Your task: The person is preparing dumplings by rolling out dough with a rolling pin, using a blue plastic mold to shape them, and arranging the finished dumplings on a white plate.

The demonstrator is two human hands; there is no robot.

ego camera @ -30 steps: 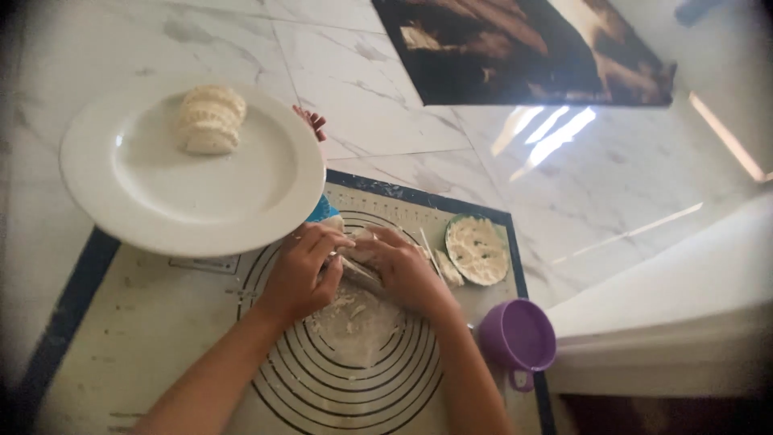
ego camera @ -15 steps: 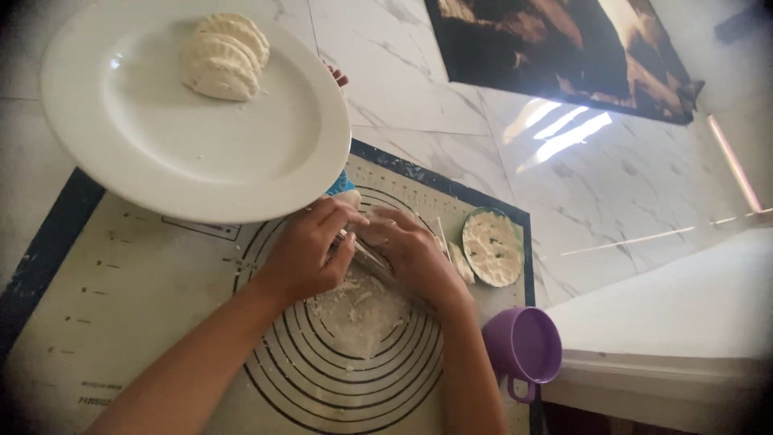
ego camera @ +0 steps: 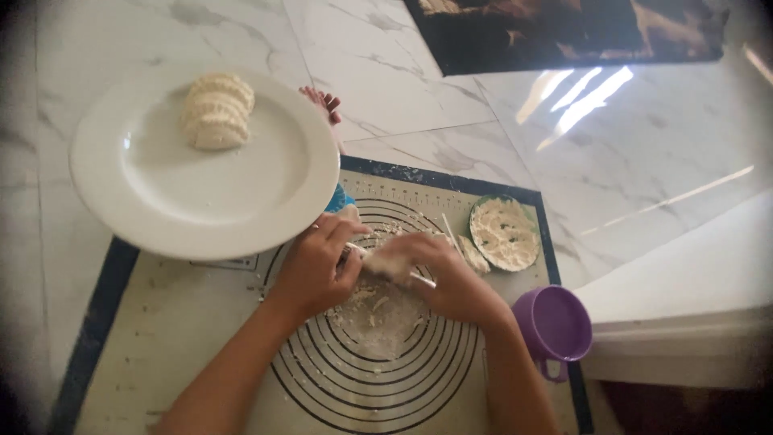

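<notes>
a white marble floor (ego camera: 419, 72) carries everything, with a dark picture (ego camera: 564, 28) at its far edge and a pale slab (ego camera: 684, 298) at the right edge. a baking mat (ego camera: 185, 338) with a dark blue border and printed rings covers the near middle. a big white plate (ego camera: 161, 201) overlaps the mat's far left corner, and a row of pale shaped dumplings (ego camera: 216, 109) lies on the plate's far side. both forearms come in from the near edge. the left hand (ego camera: 316, 262) and the right hand (ego camera: 439, 274) meet over the rings' far side, fingers curled narrow around a small piece of dough (ego camera: 385, 262), pinching it between them; whether a thin white stick beside it is held i cannot tell. loose flour (ego camera: 378, 310) lies on the rings just under the hands. a purple cup (ego camera: 555, 326) stands at the mat's near right edge. a small round dish of flour (ego camera: 504, 234) sits in the far right corner, with a dough scrap (ego camera: 473, 254) just beside it. a blue thing (ego camera: 336, 198) peeks out from under the plate's rim.
</notes>
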